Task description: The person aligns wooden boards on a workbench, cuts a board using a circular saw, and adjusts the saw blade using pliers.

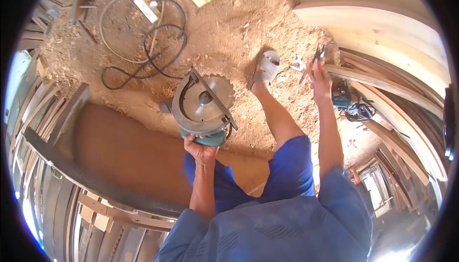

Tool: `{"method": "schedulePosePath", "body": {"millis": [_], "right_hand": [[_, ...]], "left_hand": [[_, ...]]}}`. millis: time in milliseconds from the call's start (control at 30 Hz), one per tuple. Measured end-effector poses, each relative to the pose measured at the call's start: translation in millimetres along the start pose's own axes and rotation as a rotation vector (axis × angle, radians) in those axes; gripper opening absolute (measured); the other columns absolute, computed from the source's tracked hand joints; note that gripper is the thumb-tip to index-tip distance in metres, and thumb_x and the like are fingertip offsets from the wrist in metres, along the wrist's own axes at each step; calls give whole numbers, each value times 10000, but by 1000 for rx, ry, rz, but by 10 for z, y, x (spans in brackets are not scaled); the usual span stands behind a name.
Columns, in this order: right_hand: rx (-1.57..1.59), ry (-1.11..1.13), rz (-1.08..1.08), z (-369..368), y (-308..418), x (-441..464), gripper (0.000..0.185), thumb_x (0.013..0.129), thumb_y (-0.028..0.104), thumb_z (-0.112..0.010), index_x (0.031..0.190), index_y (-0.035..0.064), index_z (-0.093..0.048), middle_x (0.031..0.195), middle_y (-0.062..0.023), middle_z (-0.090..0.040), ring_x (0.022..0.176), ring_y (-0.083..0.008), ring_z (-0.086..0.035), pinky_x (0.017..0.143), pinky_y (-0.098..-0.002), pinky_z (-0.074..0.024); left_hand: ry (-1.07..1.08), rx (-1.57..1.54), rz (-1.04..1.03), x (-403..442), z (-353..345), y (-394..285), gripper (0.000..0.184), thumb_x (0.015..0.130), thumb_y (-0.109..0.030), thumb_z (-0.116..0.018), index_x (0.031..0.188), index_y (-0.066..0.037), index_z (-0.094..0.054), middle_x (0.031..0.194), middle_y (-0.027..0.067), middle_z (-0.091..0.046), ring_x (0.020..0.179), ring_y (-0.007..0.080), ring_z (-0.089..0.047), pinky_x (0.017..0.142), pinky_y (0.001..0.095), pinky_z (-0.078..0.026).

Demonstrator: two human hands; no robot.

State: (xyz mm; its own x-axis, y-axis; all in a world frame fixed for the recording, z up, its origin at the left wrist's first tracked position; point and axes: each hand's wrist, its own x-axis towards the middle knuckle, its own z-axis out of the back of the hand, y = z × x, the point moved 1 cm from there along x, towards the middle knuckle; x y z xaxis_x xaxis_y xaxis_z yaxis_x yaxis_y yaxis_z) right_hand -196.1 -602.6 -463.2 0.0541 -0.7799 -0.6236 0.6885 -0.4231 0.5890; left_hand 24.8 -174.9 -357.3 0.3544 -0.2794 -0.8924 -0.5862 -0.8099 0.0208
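Note:
My left hand (201,149) is wrapped around the teal handle of a circular saw (184,111). The saw is turned so its round toothed blade (222,87) and metal base plate face up toward me. Out to the right, my right hand (320,81) is closed on pliers (319,55) with red handles, their dark jaws pointing away from me. A small white object (297,64) lies on the ground beside the pliers; its kind is unclear. The saw hides part of my left fingers.
A black cable (146,54) and a pale cord with a white power strip (146,9) lie looped on sawdust. A brown board (119,152) spans the left. Timber (382,37) and another teal power tool (346,100) are at right. My sandalled foot (267,66) stands ahead.

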Motion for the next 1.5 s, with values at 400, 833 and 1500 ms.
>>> {"method": "schedulePosePath", "body": {"millis": [400,833,1500], "right_hand": [[871,1244,-266,296,2565,-3572,332,894,172,-629,1135,-57,-625,1345,-218,-576,1124,-294,-628,975,-441,-512],[682,1417,-685,157,2880,-4809,582,856,22,-559,1418,-115,-497,1547,-261,-440,1372,-381,-531,1082,-518,-511],[450,1243,-767,174,2864,-4935,136,873,28,-538,979,28,-622,1019,-90,-608,831,-166,-601,741,-359,-501]], "left_hand": [[228,-11,-145,-1239,-1340,-136,106,715,-82,-613,821,-76,-610,731,40,-570,682,186,-544,712,390,-505],[283,-94,-187,-1684,-1600,-395,53,682,-82,-591,734,-78,-583,690,48,-561,661,201,-558,708,396,-505],[325,71,-115,-1776,-1635,-539,71,716,-122,-567,693,-125,-500,653,7,-469,651,191,-499,706,398,-456]]}}
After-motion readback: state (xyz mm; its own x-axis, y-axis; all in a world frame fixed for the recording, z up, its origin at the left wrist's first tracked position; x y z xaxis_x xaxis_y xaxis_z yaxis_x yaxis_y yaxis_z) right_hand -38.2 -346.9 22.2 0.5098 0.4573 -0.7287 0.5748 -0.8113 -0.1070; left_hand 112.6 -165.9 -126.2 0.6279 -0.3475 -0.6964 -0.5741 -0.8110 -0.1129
